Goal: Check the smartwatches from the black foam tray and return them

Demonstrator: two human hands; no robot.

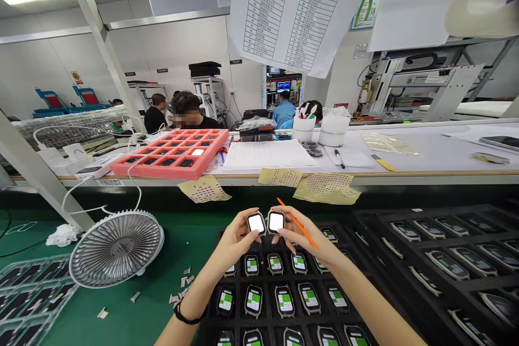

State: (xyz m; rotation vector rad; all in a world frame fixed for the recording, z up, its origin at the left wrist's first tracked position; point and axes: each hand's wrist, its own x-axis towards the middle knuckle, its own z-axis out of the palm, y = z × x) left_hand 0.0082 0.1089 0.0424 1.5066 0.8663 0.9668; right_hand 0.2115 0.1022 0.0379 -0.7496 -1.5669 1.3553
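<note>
My left hand [240, 235] is closed around a smartwatch [256, 222] without a strap, its square screen lit white. Beside it, my right hand [302, 231] grips a second smartwatch [276, 221], also glowing white, and an orange stick [299, 225] lies across that hand, tucked between the fingers. The two watches are side by side, nearly touching, above a black foam tray [239, 278]. Several watches sit in the tray's slots, such as one watch [285, 300] with a green and white screen.
To the right, another black tray [389, 275] holds several watches with dark screens. A round fan [117, 248] stands on the green surface at left. On the shelf are a pink foam tray [174, 151], papers [267, 155] and a white pen cup [304, 128]. Several people sit behind.
</note>
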